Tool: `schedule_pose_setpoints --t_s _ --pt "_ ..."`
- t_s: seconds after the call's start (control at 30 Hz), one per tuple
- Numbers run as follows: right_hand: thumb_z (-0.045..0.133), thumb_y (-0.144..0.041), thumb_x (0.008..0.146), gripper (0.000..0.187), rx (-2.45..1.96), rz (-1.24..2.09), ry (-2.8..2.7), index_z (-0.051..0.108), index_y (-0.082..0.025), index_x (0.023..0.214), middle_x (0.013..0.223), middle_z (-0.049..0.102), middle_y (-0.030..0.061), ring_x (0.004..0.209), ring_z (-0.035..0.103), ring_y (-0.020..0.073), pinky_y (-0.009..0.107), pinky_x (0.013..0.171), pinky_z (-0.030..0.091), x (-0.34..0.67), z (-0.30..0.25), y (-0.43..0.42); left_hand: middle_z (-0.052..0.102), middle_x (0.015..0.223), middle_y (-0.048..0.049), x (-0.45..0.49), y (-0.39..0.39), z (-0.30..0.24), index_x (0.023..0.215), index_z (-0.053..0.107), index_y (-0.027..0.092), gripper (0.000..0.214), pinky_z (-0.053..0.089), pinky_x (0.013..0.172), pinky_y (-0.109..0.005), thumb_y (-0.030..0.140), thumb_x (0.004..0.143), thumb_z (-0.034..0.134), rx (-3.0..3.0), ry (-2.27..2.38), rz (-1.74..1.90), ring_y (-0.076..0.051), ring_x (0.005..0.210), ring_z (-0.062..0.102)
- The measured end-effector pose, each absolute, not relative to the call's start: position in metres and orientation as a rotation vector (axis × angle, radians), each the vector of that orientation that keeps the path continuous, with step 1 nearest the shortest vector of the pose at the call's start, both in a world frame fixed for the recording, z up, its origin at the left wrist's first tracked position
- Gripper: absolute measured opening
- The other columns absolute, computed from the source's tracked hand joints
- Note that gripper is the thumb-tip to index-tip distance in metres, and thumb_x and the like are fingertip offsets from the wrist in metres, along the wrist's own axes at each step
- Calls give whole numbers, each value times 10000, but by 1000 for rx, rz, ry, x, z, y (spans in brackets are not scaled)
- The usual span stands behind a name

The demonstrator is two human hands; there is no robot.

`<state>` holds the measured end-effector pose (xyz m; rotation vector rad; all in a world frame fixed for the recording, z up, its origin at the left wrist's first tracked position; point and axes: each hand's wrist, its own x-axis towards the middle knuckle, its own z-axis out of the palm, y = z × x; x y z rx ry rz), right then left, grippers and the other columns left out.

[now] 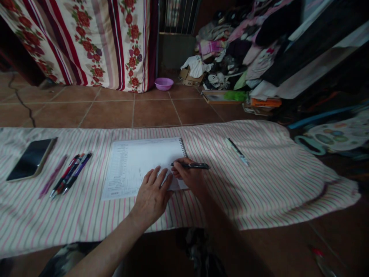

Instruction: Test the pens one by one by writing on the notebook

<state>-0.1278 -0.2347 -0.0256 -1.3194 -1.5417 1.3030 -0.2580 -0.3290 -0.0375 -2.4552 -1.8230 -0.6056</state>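
A spiral notebook [150, 154] lies on the striped cloth, its coil along the right edge. Its page carries a printed column on the left and faint pencil-like marks near the lower middle. My left hand [154, 192] rests flat on the lower part of the page, fingers stretched and a little apart. My right hand [187, 173] is closed around a black pen [196, 166], held low and almost level. The pen's tip points left and is at the page, just above my left fingers; whether it touches the paper I cannot tell.
Left of the notebook lie several pens [70, 175], a purple pen [53, 177] and a phone [31, 158]. Another pen [238, 152] lies to the right on the striped cloth [273, 173]. Beyond, on the tiled floor, are a purple basin [163, 84] and piled clothes [230, 50].
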Motion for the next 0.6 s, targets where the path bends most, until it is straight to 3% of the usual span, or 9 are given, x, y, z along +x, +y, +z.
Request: schedule_pose_setpoints --t_s 0.33,0.6 --pt "560 -366 732 200 -1404 1230 -1437 584 -168 708 600 677 39 532 654 149 216 486 525 -125 -26 -231 502 1313 -127 -259 -329 -39 1225 519 136 383 340 1011 -504 262 867 465 -2440 -1796 -585 -327 1253 370" --pt "539 -373 757 215 -1350 1204 -1574 596 -165 751 646 701 57 615 689 179 258 573 563 -125 -28 -233 512 1306 -118 -258 -329 -39 1218 528 141 380 355 1007 -499 270 867 466 -2424 -1796 -588 -323 1249 380"
